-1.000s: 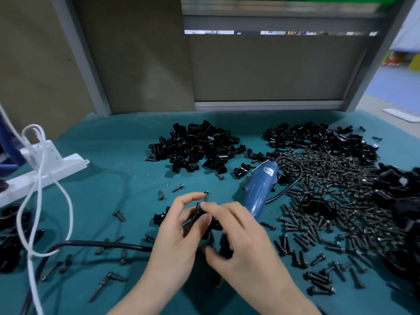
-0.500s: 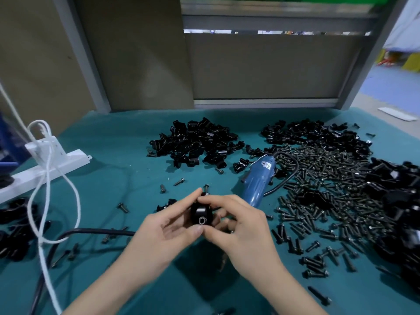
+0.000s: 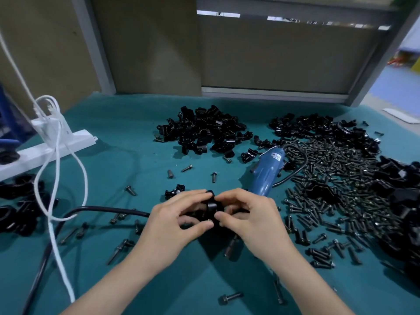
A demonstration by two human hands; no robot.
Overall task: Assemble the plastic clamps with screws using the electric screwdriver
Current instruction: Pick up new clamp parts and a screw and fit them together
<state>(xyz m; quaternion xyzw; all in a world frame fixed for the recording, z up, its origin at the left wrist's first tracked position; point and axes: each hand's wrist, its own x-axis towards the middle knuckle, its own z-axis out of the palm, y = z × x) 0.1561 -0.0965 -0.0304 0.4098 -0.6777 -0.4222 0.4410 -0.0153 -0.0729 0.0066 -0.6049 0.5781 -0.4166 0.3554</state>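
Both hands meet at the centre of the teal table (image 3: 127,123). My left hand (image 3: 172,226) and my right hand (image 3: 252,219) pinch a black plastic clamp (image 3: 211,206) between their fingertips, just above the mat. The blue electric screwdriver (image 3: 267,171) lies on the table right behind my right hand, its tip hidden by that hand. A big spread of dark screws (image 3: 329,178) covers the table to the right. A pile of black clamp parts (image 3: 202,130) sits behind the hands, and another clamp pile (image 3: 318,128) lies at the back right.
A white power strip (image 3: 45,151) with a looping white cable (image 3: 56,178) stands at the left. A black cord (image 3: 95,210) runs across the mat toward my left hand. Loose screws (image 3: 118,248) lie scattered near my forearms. More black parts (image 3: 20,205) sit at the left edge.
The hands have turned the clamp between their fingers and closed tighter round it. The view has tilted a little; the screwdriver has not moved.
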